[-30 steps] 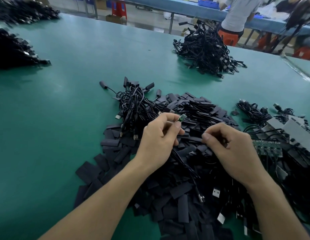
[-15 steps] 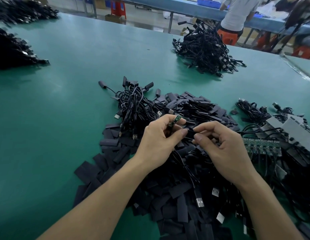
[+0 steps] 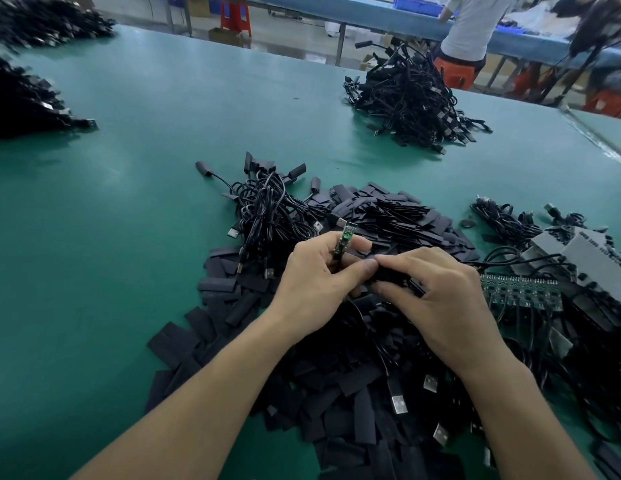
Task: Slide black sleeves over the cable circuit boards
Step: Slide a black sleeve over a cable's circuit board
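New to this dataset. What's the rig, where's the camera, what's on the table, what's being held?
No machine here: these are a person's two bare hands, filmed by one wide-angle camera worn on the head and looking down. The left hand grips a cable whose bare green circuit board sticks up. The right hand pinches a black sleeve, not yet on the board. On the green table lie loose sleeves, a cable tangle and a farther cable pile.
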Demonstrator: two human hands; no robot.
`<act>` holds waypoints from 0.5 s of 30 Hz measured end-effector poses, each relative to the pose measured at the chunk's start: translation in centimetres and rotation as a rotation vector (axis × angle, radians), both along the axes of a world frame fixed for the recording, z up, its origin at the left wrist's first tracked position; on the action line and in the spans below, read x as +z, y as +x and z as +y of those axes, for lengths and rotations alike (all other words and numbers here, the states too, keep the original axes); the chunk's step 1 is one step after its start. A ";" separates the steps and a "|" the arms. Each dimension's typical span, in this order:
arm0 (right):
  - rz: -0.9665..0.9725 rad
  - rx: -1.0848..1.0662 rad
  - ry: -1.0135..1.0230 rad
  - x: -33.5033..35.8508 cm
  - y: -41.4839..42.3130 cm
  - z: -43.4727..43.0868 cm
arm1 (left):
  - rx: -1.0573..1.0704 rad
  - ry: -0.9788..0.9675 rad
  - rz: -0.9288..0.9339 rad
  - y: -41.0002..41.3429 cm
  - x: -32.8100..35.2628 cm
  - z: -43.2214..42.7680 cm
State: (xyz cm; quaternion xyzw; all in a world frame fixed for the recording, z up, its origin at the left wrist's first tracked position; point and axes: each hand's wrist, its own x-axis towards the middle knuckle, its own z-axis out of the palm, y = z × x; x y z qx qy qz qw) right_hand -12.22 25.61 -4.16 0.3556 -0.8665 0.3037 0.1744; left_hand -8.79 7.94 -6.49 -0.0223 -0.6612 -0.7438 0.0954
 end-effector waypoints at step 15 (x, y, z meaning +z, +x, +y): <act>-0.100 -0.087 -0.065 0.4 0.3 0.0 | 0.018 -0.040 -0.030 0.1 0.1 0.1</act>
